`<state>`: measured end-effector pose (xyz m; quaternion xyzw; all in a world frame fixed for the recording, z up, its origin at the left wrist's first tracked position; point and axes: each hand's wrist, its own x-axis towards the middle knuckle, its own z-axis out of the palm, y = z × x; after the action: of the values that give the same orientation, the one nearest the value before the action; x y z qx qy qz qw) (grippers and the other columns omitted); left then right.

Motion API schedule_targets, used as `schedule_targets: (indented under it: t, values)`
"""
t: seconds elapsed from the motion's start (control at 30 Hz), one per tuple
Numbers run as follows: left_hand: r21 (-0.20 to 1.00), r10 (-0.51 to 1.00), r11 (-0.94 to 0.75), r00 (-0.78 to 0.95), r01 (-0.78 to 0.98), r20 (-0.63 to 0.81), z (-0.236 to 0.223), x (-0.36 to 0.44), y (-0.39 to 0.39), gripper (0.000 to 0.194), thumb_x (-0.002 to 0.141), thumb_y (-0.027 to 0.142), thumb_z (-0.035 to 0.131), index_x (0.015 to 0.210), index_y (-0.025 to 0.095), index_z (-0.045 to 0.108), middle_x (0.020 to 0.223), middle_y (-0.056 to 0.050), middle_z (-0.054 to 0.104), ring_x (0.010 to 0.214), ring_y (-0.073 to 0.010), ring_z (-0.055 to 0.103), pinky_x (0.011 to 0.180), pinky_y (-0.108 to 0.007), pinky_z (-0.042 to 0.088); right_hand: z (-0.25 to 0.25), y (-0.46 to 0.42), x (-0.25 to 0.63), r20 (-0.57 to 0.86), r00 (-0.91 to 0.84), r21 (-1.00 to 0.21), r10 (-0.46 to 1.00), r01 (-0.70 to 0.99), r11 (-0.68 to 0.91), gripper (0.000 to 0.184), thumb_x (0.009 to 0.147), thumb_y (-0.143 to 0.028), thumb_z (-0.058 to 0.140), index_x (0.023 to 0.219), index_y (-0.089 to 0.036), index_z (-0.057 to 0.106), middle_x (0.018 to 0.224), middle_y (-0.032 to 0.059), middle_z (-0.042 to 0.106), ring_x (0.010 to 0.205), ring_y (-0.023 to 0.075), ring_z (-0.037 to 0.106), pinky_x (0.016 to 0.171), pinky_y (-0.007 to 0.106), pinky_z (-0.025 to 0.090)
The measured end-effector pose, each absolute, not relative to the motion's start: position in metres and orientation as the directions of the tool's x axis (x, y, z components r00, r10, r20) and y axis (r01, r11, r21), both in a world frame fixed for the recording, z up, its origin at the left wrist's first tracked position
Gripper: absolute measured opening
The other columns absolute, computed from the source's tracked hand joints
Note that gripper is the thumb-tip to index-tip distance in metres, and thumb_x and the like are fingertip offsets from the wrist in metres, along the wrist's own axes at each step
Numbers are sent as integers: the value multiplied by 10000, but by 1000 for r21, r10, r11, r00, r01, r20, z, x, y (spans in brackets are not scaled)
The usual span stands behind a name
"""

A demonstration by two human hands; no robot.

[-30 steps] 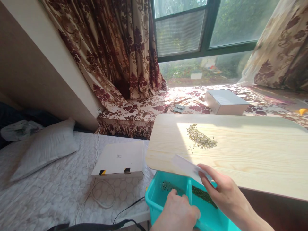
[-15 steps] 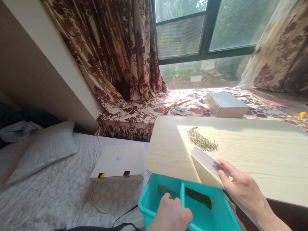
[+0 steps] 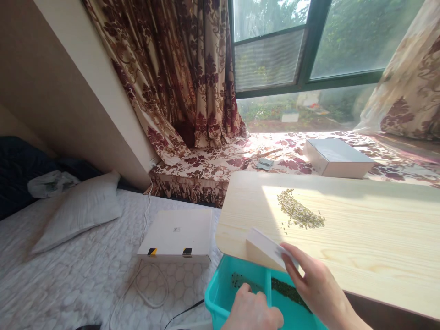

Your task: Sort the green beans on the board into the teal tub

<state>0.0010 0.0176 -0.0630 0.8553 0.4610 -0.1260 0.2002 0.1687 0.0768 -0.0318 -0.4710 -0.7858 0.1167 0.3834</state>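
Note:
My right hand [image 3: 318,279] grips a flat white board [image 3: 270,247] between thumb and fingers. The board stands on edge on the wooden tabletop [image 3: 371,243], close to its front edge. Behind it lies a spread-out pile of small greenish seeds [image 3: 297,208], apart from the board. My left hand [image 3: 254,309] is closed, knuckles up, over the teal divided bin [image 3: 220,298] below the table edge. Whatever its fingers hold is hidden. Dark green grains [image 3: 287,289] lie along the back of the bin's right compartment. A few grains [image 3: 237,279] are scattered in the left one.
A white box with black-and-yellow tape [image 3: 177,231] lies on the quilted bed [image 3: 182,284] at left, beside a white cable [image 3: 151,302]. A pillow [image 3: 82,211] is farther left. On the window seat [image 3: 240,158] are another box [image 3: 340,156] and a small grey packet [image 3: 264,163].
My right hand has drawn the white board left and toward me, away from the seed pile to the table's front edge. My left hand stays over the bin. The view has shifted slightly.

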Motion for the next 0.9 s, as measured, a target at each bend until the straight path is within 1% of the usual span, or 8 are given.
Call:
schedule_targets:
  t: [0.07, 0.2, 0.3, 0.4, 0.53, 0.67, 0.8, 0.9]
  values:
    - [220, 755, -486, 533, 846, -381, -74, 2, 20, 136, 875, 269, 615, 916, 223, 735, 786, -97, 668, 718, -254, 624, 736, -377, 432, -29, 69, 159, 468, -324, -576, 822, 594, 562, 206, 942, -276, 480, 983, -255, 681, 890, 27, 793, 739, 170, 749, 640, 236, 595]
    - [231, 794, -456, 510, 860, -332, -83, -1, 20, 189, 907, 230, 546, 856, 208, 727, 753, -81, 643, 702, -239, 604, 758, -384, 424, -17, 57, 153, 389, -409, -628, 826, 539, 562, 222, 948, -268, 480, 1026, -260, 688, 924, 24, 793, 751, 164, 749, 648, 235, 601]
    - [220, 787, -459, 508, 861, -350, -82, -9, 18, 183, 908, 255, 546, 896, 206, 723, 792, -75, 636, 693, -216, 574, 752, -365, 423, -11, 61, 173, 383, -332, -633, 862, 585, 507, 227, 932, -313, 495, 1013, -275, 704, 918, 21, 795, 765, 181, 751, 669, 256, 612]
    - [230, 787, -449, 504, 864, -355, -78, -20, 15, 162, 901, 311, 571, 899, 218, 704, 787, -57, 604, 691, -206, 529, 718, -332, 405, -13, 73, 208, 425, -164, -586, 890, 700, 408, 254, 897, -378, 514, 982, -277, 731, 972, 40, 793, 856, 225, 756, 715, 293, 620]
    - [263, 807, -411, 483, 873, -339, -68, -36, 9, 147, 917, 331, 579, 866, 220, 661, 797, -43, 576, 701, -199, 498, 692, -306, 361, -20, 87, 247, 479, -31, -527, 877, 789, 316, 303, 858, -447, 524, 938, -250, 739, 957, 55, 793, 820, 247, 758, 760, 333, 616]
    - [319, 803, -423, 514, 848, -301, -58, -47, 5, 181, 960, 349, 532, 898, 223, 645, 841, -48, 597, 726, -202, 510, 692, -295, 354, -20, 99, 259, 479, -2, -520, 878, 805, 286, 334, 857, -477, 503, 929, -246, 734, 955, 55, 793, 792, 243, 757, 754, 332, 606]
    - [291, 814, -400, 483, 869, -324, -57, -48, 2, 306, 898, 524, 608, 918, 224, 661, 846, -61, 611, 757, -227, 531, 711, -311, 370, -22, 110, 257, 471, -10, -522, 882, 803, 288, 342, 850, -469, 498, 917, -229, 733, 940, 65, 794, 777, 243, 758, 755, 336, 603]
    - [265, 827, -392, 464, 881, -317, -62, -47, 1, 222, 914, 453, 599, 925, 242, 670, 852, -58, 627, 763, -228, 543, 683, -309, 357, -27, 112, 256, 466, -5, -532, 885, 798, 284, 312, 843, -430, 503, 930, -239, 733, 954, 53, 795, 798, 235, 759, 741, 321, 605]
